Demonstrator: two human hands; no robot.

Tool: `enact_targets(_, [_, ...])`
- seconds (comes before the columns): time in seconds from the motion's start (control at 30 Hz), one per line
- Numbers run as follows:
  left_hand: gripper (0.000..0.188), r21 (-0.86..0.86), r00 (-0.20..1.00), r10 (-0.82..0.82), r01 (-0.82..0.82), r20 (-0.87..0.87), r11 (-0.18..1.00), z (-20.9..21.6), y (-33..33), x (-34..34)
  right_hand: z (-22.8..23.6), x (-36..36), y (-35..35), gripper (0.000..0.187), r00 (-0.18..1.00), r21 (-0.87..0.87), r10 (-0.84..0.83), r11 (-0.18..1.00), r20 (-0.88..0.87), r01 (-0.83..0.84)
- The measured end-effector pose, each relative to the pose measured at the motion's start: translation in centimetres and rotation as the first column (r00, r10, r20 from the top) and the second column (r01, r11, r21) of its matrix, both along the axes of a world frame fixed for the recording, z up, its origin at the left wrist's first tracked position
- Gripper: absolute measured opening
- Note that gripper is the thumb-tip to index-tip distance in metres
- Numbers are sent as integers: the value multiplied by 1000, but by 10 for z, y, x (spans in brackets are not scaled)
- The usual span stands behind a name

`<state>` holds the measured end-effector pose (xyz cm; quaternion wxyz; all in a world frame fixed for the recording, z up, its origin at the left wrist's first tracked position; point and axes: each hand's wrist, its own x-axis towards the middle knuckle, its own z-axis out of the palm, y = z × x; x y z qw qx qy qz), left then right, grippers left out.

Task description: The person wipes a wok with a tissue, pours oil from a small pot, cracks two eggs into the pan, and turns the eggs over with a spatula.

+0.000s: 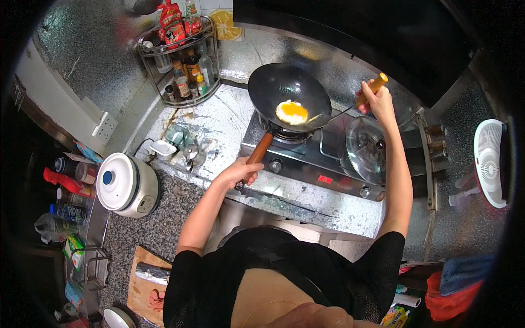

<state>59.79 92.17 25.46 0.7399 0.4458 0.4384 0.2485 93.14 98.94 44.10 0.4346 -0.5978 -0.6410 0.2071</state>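
A black wok (268, 90) sits tilted on the left burner of the gas stove (306, 169). In it lies a fried egg (292, 112), white at the rim with a spread yellow yolk. My left hand (240, 172) is closed around the wok's brown wooden handle (260, 148). My right hand (375, 102), raised to the right of the wok, grips a spatula (377, 82) by its yellow handle. The spatula's thin metal shaft slants down leftward to the wok's right rim; its blade is hard to make out inside the wok.
A glass lid (365, 153) rests over the stove's right side, below my right forearm. At the left stand a white rice cooker (131, 188) and a corner rack (178, 101) of bottles. A cutting board (143, 279) holds a knife and pink slices. The dark range hood (361, 27) overhangs the back.
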Motion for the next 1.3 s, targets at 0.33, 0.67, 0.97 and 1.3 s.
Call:
enact_targets(0.33, [24,-12,1000,-2,3,9,1000,-4,1,-2,-29,-34,29,35,994,-71,-91,994,-54,87])
enact_targets(0.67, [24,1,1000,-15,15,-6,1000,1,0,0,-59,-38,47,28,990,66,-33,997,-140,42])
enact_targets(0.97, [24,-9,1000,-7,7,8,1000,-6,1,-1,-18,-20,1,34,995,18,-90,996,-52,92])
enact_targets(1.3, [27,-9,1000,-2,2,3,1000,-1,0,0,-18,-19,1,35,996,-24,-93,995,-10,93])
